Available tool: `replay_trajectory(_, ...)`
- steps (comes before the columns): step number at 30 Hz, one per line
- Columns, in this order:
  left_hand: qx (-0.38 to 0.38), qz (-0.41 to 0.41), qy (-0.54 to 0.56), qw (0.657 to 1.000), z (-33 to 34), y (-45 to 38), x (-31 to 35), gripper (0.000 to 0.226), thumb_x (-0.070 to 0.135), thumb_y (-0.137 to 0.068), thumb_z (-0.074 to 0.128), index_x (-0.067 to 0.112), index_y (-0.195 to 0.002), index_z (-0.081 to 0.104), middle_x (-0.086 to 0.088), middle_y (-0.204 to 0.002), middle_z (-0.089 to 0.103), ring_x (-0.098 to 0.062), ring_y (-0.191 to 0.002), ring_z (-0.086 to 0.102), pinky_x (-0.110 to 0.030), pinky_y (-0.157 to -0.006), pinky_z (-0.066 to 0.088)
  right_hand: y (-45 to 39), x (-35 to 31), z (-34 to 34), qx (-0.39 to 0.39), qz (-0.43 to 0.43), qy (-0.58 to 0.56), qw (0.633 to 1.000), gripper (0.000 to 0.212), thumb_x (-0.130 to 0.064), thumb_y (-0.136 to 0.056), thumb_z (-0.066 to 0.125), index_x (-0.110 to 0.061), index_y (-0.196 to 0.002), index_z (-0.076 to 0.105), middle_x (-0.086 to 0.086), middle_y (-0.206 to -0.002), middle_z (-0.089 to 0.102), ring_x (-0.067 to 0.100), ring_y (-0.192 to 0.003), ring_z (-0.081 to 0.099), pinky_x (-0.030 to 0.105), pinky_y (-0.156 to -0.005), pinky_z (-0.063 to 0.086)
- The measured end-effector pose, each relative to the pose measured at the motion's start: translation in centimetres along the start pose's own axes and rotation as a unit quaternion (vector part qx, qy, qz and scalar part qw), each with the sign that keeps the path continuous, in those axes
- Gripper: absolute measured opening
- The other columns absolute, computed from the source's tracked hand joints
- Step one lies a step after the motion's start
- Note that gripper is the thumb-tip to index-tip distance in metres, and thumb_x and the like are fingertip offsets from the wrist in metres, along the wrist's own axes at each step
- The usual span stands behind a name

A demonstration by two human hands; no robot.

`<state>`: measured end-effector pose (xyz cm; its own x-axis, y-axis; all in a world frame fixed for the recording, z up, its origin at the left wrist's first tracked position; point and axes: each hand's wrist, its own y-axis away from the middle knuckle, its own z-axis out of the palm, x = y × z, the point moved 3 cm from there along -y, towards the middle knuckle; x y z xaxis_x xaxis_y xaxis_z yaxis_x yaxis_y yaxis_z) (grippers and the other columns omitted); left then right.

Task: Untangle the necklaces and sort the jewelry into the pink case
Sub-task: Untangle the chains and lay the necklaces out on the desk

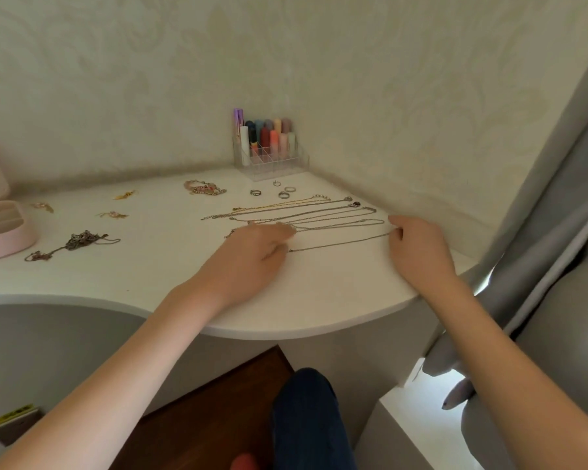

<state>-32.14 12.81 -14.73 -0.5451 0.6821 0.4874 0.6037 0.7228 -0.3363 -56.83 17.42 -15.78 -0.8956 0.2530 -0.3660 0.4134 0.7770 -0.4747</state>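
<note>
On the white table (319, 300) a thin silver chain (340, 243) is stretched between the two hands — the right hand (418, 252) pinches its right end, and the left hand (252, 256) rests with curled fingers on its left end, though an actual pinch there cannot be told. Behind it several untangled necklaces (296, 212) lie in parallel rows, with rings (284, 191) near a clear organizer (272, 161). A tangled clump of chains (78, 240) lies well to the left, near the open pink case (4, 232) at the table's left edge.
</note>
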Motion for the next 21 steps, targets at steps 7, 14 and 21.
replay_trajectory(7,-0.138,0.018,-0.086,0.987,1.3,0.0,-0.3,0.054,0.044,-0.099,0.027,0.022,-0.148,0.025,0.009,-0.156,0.018,-0.004,-0.144,0.003,-0.029,-0.115,-0.003,-0.7,0.3,1.4,-0.092,0.001,0.071,0.993,0.027,-0.014,-0.095,0.034,0.003,-0.094,0.055,0.025,-0.104,0.057,0.038,-0.100,0.053,0.041,-0.081,0.040)
replay_trajectory(14,-0.091,0.018,-0.071,0.993,0.3,0.7,-0.9,0.058,0.050,-0.097,0.030,0.036,-0.149,0.010,0.014,-0.157,-0.002,-0.001,-0.143,-0.006,-0.023,-0.114,-0.004,0.1,-2.4,0.1,-0.026,-0.075,0.064,0.995,0.044,-0.004,-0.090,0.040,0.000,-0.134,0.047,0.020,-0.146,0.038,0.035,-0.137,0.031,0.040,-0.111,0.028)
replay_trajectory(21,0.155,-0.207,-0.178,0.950,-8.3,3.3,-5.8,0.039,0.010,-0.087,0.047,0.017,-0.124,0.057,-0.007,-0.126,0.057,-0.028,-0.116,0.052,-0.038,-0.089,0.044,0.6,-18.4,3.8,-0.070,-0.255,-0.035,0.964,0.043,0.004,-0.088,0.043,-0.009,-0.126,0.058,0.009,-0.144,0.043,0.025,-0.135,0.033,0.033,-0.108,0.028)
